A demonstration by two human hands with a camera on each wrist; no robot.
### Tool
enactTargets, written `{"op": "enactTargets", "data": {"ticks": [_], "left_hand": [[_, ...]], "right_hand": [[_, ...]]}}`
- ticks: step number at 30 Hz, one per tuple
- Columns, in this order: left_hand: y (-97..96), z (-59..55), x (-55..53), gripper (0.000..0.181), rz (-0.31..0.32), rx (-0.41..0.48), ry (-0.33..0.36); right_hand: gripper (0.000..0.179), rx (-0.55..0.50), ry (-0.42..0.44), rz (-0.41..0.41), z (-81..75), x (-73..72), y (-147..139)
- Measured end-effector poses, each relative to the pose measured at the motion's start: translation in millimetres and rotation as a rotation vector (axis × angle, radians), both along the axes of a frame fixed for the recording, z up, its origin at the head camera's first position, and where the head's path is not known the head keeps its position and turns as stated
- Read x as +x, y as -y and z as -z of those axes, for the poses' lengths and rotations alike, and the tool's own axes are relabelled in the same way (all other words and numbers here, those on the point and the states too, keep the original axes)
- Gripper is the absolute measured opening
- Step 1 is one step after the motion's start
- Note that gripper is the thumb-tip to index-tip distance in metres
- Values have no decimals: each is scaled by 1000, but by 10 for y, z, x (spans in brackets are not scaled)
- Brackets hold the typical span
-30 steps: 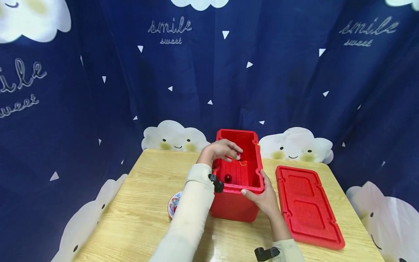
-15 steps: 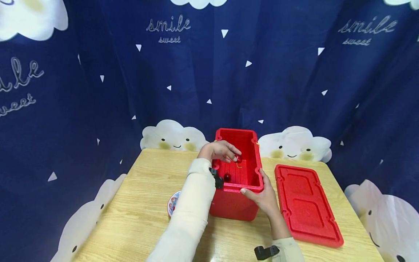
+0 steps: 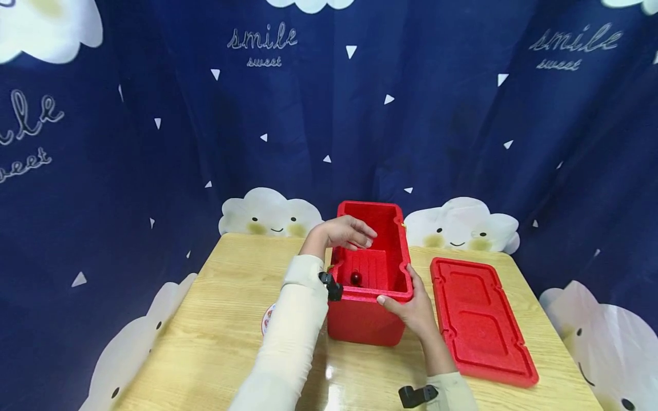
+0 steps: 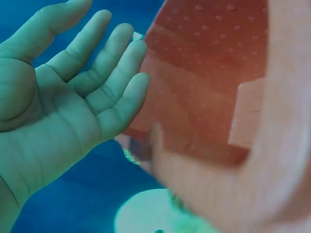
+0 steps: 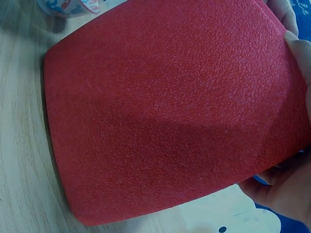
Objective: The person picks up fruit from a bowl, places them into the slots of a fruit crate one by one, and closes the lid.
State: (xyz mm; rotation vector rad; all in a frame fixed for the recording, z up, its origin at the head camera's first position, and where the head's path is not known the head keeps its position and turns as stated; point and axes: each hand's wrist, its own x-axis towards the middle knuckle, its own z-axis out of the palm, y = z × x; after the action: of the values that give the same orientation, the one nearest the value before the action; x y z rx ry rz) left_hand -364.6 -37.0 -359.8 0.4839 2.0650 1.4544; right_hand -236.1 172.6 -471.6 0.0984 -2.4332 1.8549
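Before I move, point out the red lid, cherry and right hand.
Red lid (image 3: 483,321), head view: middle of its upward face.
Cherry (image 3: 356,278), head view: its round body.
Right hand (image 3: 417,311), head view: its middle.

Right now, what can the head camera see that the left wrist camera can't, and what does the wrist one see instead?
Only the head view shows the red lid on the table, the dark red cherry-like ball inside the red box, and the right hand holding the box's rim.

Only the left wrist view shows the palm of the left hand and little bumps on a box wall.

Both show the left hand, the box and the blue curtain.
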Motion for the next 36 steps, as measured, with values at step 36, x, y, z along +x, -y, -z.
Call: {"op": "enactTargets", "data": {"ticks": [36], "left_hand": [[446, 450, 1187, 35, -519, 347, -415]], "right_hand": [[103, -12, 1, 7, -6, 19, 31]]}}
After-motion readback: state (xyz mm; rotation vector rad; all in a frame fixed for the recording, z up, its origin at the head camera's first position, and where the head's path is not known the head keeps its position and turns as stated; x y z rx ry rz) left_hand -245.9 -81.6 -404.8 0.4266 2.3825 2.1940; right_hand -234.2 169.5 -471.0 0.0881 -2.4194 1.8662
